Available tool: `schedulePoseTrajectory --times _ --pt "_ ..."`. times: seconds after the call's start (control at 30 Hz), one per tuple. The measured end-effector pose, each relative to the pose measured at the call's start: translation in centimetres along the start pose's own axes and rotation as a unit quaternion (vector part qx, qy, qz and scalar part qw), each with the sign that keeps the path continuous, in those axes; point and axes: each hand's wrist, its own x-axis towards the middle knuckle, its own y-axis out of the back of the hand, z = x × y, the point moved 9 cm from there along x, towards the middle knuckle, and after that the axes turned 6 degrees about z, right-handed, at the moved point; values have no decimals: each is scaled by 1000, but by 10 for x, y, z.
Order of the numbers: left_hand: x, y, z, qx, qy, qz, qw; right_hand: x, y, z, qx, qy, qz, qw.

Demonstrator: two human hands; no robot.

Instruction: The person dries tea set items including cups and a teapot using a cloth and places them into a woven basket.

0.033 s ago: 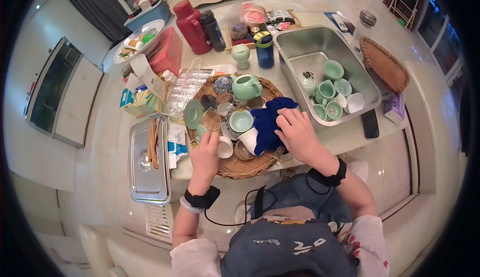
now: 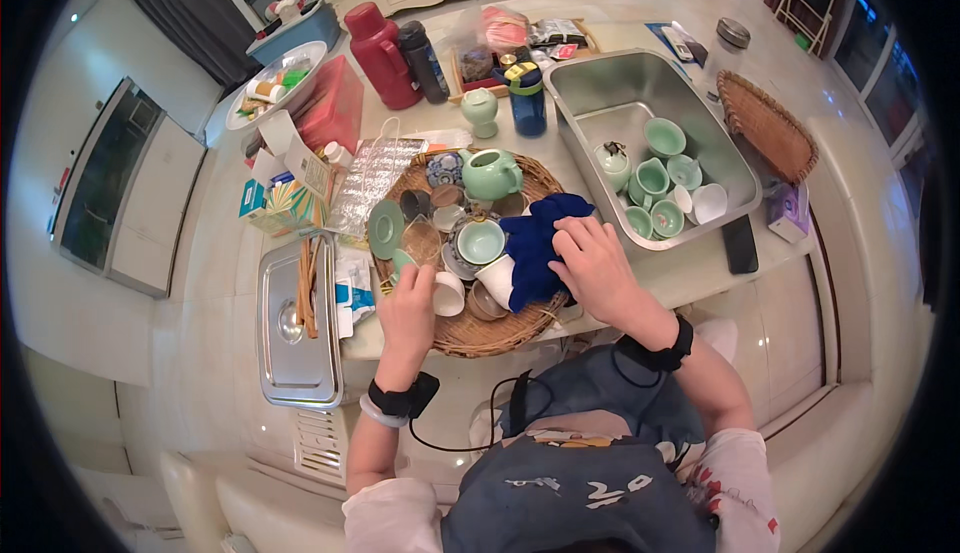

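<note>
My left hand [image 2: 407, 311] is over the near left part of a round wicker tray [image 2: 465, 341], fingertips closed together. A green cup [image 2: 402, 259] shows just behind them and a white cup [image 2: 448, 295] beside them; what they hold is hidden. My right hand [image 2: 598, 268] grips a dark blue cloth [image 2: 540, 248] at the tray's right side. The cloth lies against a tilted white cup [image 2: 496, 279]. Near it sit a pale green bowl [image 2: 481, 241], a green teapot [image 2: 490, 175], a green saucer [image 2: 385, 228] and several glass cups.
A steel basin [image 2: 580, 143] with several green and white cups stands at the right, a phone [image 2: 740, 247] beside it. Behind the tray are a blue bottle [image 2: 527, 103], a green jar [image 2: 480, 113] and a red thermos [image 2: 382, 58]. A lidded steel pan [image 2: 285, 373] lies left.
</note>
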Motion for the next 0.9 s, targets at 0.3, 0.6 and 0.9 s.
schedulePoseTrajectory --times 0.3,0.6,0.9 --pt "-11 -8 -2 -4 -19 -39 999 -14 -5 1 15 15 10 1000" --pt "5 14 -17 65 -39 -61 995 -18 -2 -13 -9 34 -17 999" --pt "0 -3 -43 61 -12 -73 995 -19 -9 -13 -75 70 8 995"
